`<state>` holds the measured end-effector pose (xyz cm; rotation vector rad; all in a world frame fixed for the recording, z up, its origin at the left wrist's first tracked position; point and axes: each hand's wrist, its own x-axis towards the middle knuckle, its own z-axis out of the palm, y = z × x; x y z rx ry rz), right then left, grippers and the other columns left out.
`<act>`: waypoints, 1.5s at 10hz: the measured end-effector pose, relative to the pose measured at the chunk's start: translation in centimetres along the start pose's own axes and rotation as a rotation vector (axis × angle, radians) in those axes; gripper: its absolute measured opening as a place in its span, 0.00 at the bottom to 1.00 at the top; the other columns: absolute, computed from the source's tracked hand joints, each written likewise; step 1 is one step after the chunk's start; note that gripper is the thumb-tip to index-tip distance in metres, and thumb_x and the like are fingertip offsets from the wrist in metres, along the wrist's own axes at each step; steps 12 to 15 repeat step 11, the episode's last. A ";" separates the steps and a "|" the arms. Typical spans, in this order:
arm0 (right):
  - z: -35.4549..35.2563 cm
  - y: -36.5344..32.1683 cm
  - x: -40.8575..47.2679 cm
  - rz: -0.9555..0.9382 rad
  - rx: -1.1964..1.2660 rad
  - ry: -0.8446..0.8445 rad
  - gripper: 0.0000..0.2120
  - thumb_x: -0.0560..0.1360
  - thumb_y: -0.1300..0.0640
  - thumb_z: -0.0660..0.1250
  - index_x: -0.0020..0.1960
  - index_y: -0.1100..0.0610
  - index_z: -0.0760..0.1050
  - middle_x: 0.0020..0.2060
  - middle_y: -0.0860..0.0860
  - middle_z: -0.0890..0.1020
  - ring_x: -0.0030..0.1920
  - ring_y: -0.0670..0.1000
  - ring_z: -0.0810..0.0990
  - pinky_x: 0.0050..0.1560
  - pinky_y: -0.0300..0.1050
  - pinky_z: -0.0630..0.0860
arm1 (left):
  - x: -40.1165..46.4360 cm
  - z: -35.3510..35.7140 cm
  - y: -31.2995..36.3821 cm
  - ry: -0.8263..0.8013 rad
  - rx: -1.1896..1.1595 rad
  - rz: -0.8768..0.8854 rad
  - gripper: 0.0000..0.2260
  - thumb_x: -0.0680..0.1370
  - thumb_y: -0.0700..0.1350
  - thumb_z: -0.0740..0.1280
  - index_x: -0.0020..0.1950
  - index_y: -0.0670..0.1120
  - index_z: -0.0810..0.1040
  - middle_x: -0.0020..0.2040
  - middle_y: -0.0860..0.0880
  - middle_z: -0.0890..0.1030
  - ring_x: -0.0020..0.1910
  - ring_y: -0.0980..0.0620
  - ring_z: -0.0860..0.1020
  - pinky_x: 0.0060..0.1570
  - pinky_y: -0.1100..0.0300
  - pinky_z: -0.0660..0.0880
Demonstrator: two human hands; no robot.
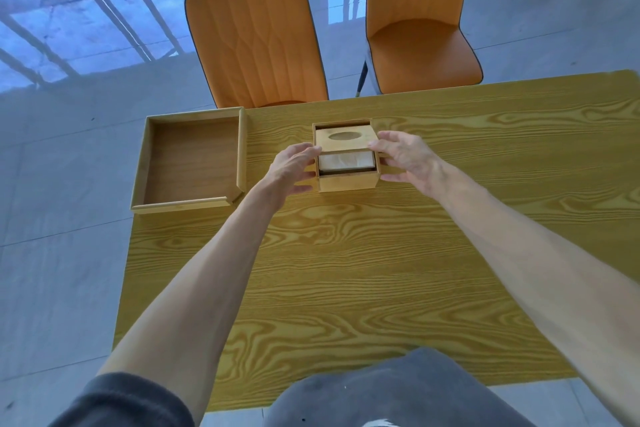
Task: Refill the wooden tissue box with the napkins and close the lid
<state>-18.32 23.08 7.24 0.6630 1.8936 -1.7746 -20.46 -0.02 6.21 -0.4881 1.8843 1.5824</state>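
A small wooden tissue box (347,181) stands on the yellow wooden table (381,253), near its far edge. White napkins (346,162) fill the uncovered near half of the box. The sliding lid (344,139), with an oval hole, covers the far half. My left hand (294,168) grips the box's left side, its fingertips touching the lid's near left corner. On the opposite side, my right hand (403,158) holds the box, with fingertips on the lid's near right corner.
An open shallow wooden tray (194,163) sits at the table's far left corner, partly overhanging the edge. Two orange chairs (256,38) (419,21) stand beyond the table on a glossy tiled floor. My dark-clothed knee (398,392) is at the table's near edge.
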 end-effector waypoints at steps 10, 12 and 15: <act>0.5 2.3 1.4 -0.022 -0.294 0.124 0.32 0.72 0.55 0.76 0.72 0.54 0.68 0.60 0.54 0.79 0.56 0.54 0.81 0.53 0.52 0.82 | 1.6 -0.1 -2.2 0.041 0.416 0.138 0.25 0.77 0.52 0.71 0.72 0.52 0.69 0.61 0.49 0.81 0.58 0.48 0.79 0.61 0.47 0.76; 0.4 0.4 0.7 -0.011 -0.592 0.168 0.24 0.76 0.51 0.70 0.70 0.53 0.72 0.61 0.55 0.80 0.55 0.56 0.82 0.56 0.52 0.80 | 1.4 -0.7 -0.6 -0.088 0.727 0.038 0.25 0.79 0.56 0.66 0.74 0.53 0.66 0.68 0.46 0.76 0.63 0.46 0.76 0.65 0.46 0.72; 0.4 0.4 0.7 -0.011 -0.592 0.168 0.24 0.76 0.51 0.70 0.70 0.53 0.72 0.61 0.55 0.80 0.55 0.56 0.82 0.56 0.52 0.80 | 1.4 -0.7 -0.6 -0.088 0.727 0.038 0.25 0.79 0.56 0.66 0.74 0.53 0.66 0.68 0.46 0.76 0.63 0.46 0.76 0.65 0.46 0.72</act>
